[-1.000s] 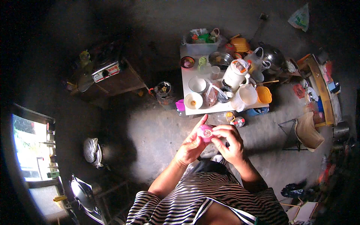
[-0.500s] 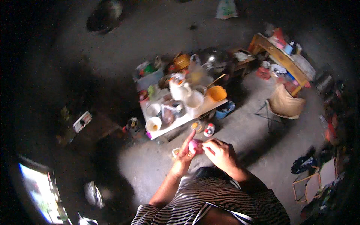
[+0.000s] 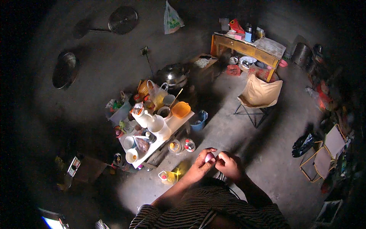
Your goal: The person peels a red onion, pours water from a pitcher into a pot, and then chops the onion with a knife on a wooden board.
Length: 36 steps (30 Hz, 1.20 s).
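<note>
In front of my body, my left hand (image 3: 198, 165) is closed around a small, round, purple-pink bulb that looks like a red onion (image 3: 209, 157). Its thumb and fingers cover part of the bulb. Close against it, my right hand (image 3: 228, 165) has its fingers curled and pinched at the bulb's right side. Whether a bit of skin sits between those fingertips is too small to make out.
A low white table (image 3: 177, 124) at left carries a white pitcher (image 3: 142, 117), bowls and an orange basin (image 3: 181, 110). Bottles (image 3: 189, 145) and a yellow oil jug (image 3: 167, 176) stand on the floor. A tan folding chair (image 3: 260, 91) and wooden desk (image 3: 244, 47) are farther right.
My view has turned right, so the table sits farther left. My left thumb, upright before, now lies against the bulb. Both hands stay together at it.
</note>
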Tool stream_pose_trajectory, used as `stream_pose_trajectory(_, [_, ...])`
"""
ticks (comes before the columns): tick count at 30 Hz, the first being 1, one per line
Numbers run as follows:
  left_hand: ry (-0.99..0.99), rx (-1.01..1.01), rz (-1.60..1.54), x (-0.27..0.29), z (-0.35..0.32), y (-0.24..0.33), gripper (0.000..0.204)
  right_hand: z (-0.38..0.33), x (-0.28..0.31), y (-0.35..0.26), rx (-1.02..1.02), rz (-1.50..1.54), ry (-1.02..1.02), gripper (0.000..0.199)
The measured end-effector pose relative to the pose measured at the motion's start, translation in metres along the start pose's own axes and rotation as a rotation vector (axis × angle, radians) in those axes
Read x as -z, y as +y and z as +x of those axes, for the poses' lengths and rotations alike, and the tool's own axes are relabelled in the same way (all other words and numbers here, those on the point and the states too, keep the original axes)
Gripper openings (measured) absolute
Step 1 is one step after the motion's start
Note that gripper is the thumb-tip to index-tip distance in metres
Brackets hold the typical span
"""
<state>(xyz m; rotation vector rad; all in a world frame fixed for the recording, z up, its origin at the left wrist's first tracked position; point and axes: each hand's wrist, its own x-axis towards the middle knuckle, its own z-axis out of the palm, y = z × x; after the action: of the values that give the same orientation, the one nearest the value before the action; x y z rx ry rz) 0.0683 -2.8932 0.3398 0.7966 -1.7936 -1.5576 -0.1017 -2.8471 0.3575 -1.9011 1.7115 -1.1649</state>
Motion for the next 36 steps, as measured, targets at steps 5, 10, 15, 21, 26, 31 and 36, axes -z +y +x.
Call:
stream_pose_trajectory(5, [-0.052, 0.074, -0.097, 0.015, 0.042, -0.01, 0.035, 0.032, -0.005, 0.019, 0.1, -0.206, 0.002, 0.017])
stream_pose_trajectory(10, [-0.066, 0.205, -0.206, 0.046, 0.09, -0.032, 0.027, 0.092, -0.016, 0.044, 0.09, -0.155, -0.082, 0.02])
stream_pose_trajectory(15, [-0.113, 0.157, -0.395, 0.103, 0.155, -0.072, 0.023, 0.165, -0.028, 0.086, -0.052, -0.022, 0.004, 0.019])
stream_pose_trajectory(21, [0.019, 0.156, 0.479, 0.168, 0.238, -0.103, 0.041, 0.24, -0.067, 0.123, -0.053, 0.247, -0.055, 0.029])
stream_pose_trajectory(26, [-0.312, 0.125, 0.893, 0.151, 0.32, -0.164, 0.049, 0.291, -0.112, 0.114, -0.108, 0.384, -0.557, 0.046])
stream_pose_trajectory(31, [-0.326, 0.249, 0.922, 0.129, 0.353, -0.227, 0.049, 0.347, -0.168, 0.139, 0.446, 0.718, -1.136, 0.098])
stream_pose_trajectory(36, [-0.286, 0.299, 0.866, 0.102, 0.401, -0.252, 0.048, 0.38, -0.157, 0.128, 0.848, 1.23, -1.389, 0.091])
